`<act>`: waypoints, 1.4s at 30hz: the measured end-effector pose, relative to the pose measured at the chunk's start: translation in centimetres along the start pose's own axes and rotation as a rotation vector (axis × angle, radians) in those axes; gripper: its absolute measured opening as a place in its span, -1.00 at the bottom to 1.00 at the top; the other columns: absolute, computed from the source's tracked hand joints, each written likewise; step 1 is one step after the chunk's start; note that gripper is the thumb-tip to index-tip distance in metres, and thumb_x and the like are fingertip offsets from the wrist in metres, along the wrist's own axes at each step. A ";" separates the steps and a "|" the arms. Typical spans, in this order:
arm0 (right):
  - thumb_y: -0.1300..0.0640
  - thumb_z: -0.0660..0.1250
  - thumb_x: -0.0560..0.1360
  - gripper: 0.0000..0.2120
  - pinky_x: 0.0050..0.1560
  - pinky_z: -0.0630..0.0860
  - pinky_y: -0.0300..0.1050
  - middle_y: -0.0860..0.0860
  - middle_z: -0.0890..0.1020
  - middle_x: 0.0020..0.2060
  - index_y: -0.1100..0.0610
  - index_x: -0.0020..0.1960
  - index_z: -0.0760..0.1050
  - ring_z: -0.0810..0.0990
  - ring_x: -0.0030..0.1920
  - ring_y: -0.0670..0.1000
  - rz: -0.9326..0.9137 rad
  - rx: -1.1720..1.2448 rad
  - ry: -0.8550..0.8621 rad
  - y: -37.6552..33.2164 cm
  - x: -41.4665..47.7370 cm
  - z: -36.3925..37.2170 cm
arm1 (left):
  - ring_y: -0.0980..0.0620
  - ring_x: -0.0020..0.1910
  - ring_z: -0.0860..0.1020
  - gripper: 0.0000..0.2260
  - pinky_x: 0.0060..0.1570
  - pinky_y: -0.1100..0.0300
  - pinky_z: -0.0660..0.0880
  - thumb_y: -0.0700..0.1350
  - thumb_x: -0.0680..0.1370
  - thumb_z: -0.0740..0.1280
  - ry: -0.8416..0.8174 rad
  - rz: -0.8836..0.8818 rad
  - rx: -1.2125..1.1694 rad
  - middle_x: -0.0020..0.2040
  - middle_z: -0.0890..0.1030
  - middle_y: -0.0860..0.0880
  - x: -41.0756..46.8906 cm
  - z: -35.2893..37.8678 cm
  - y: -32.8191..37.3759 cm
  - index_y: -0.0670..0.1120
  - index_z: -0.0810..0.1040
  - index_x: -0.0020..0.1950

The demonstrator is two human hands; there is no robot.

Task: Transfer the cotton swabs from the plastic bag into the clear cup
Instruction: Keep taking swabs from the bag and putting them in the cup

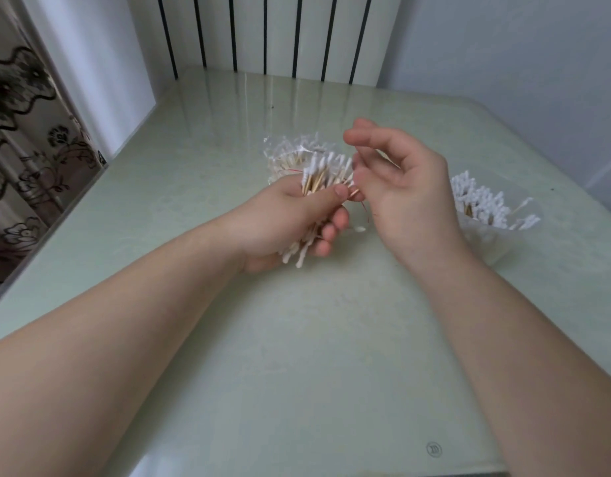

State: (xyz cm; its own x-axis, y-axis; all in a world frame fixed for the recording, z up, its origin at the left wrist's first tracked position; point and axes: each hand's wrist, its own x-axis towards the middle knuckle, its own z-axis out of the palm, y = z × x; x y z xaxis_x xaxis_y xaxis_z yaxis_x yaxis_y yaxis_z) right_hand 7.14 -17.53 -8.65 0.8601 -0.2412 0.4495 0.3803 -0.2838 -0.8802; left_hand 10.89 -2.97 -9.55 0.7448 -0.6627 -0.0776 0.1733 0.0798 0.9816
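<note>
On a pale green table [297, 356] before a radiator [263, 32], the left hand [283, 218] grips a bundle of cotton swabs [326, 173]. The right hand [407, 187], loosely open, fingers the bundle, with the plastic bag [283, 156] behind it and the clear cup [493, 242] to the right.

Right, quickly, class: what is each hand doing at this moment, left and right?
Left hand: closed round a bundle of cotton swabs.
Right hand: fingers at the bundle; whether they pinch anything cannot be told.

Over the middle of the table [297, 356], my left hand [280, 222] grips a bundle of cotton swabs [326, 173], my right hand [407, 187] just beside it on the right. The plastic bag [283, 160] lies on the table behind the bundle. The clear cup [496, 246], swabs in it, sits to the right, beyond my right hand.
</note>
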 end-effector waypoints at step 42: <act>-0.13 0.35 0.47 -0.73 -0.06 0.59 0.00 0.13 0.63 -0.20 0.07 -0.06 0.64 0.61 -0.08 0.26 0.083 -1.174 -0.226 1.9 0.8 0.9 | -0.14 -0.14 0.63 -0.63 -0.01 -0.05 0.59 0.15 0.64 0.17 0.586 0.155 0.719 -0.15 0.72 -0.01 2.0 -2.7 -1.2 -0.08 0.55 -0.15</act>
State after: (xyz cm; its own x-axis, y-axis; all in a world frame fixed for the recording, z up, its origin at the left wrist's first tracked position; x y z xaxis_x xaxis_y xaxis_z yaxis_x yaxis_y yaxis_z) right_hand 8.88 -17.43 -10.15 0.9522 -0.1640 0.2577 -0.1206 -0.9770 -0.1759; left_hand 13.90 -2.33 -11.35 0.9658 -0.1870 0.1798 -0.2490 -0.4729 0.8452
